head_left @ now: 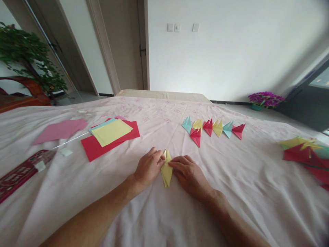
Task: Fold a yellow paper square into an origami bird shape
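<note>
A yellow folded paper, shaped like a long narrow diamond, lies on the cloth in front of me with one point away from me. A crease line runs down its length, and the near end is split into two tips. My left hand pinches its upper left edge, fingers curled and closed. From the other side, my right hand has its fingers pressed together on the right edge near the middle. Both thumbs are partly hidden.
Several folded paper pieces in red, yellow and blue stand in a row beyond my right hand. Stacked paper sheets and pink paper lie left, near a dark red package. More folded papers sit far right.
</note>
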Demonstrator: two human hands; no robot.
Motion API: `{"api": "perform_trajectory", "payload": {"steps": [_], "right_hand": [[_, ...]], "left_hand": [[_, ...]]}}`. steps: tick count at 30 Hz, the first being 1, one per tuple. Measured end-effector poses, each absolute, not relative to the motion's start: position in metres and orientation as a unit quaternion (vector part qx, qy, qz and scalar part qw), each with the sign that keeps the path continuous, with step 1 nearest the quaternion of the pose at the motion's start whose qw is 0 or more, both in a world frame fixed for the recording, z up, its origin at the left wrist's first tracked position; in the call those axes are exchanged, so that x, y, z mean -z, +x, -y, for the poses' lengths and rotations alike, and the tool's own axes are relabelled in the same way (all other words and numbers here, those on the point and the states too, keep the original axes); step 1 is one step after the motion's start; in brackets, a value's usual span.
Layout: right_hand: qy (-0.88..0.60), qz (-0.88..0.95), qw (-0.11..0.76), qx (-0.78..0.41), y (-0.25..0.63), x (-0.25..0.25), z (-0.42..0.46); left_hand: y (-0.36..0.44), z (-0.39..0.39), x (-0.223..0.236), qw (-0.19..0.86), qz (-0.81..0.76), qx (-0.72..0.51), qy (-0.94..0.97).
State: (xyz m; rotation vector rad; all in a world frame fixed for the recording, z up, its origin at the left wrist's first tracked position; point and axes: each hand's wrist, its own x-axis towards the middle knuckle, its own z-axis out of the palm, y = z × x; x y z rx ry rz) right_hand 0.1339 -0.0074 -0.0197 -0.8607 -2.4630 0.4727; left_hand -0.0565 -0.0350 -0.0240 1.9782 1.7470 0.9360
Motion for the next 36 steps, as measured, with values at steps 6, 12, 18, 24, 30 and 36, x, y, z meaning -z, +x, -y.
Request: {"api": "perform_trajectory", "payload": {"steps": [6, 12, 18, 24, 30, 36], "right_hand": [[-0.306, 0.916, 0.217, -0.143, 0.135, 0.018, 0.004], [-0.272, 0.931, 0.211, -0.119, 0.137, 0.019, -0.001], [-0.279, 0.921, 0.224, -0.151, 0.139, 0.023, -0.007], [-0.306, 0.911, 0.227, -0.158, 0.134, 0.021, -0.006], [-0.325, 0.901, 0.234, -0.165, 0.131, 0.022, -0.008], [-0.327, 0.899, 0.233, -0.174, 0.131, 0.022, -0.008]], "left_hand": [[-0.063, 0.043, 0.028, 0.076, -0.529, -0.267, 0.802], [-0.078, 0.050, 0.020, 0.017, -0.444, -0.200, 0.873], [-0.086, 0.046, 0.015, 0.037, -0.436, -0.210, 0.874], [-0.085, 0.040, 0.019, 0.042, -0.441, -0.221, 0.869], [-0.083, 0.042, 0.023, 0.003, -0.457, -0.209, 0.865], [-0.079, 0.044, 0.021, -0.002, -0.474, -0.200, 0.857]]}}
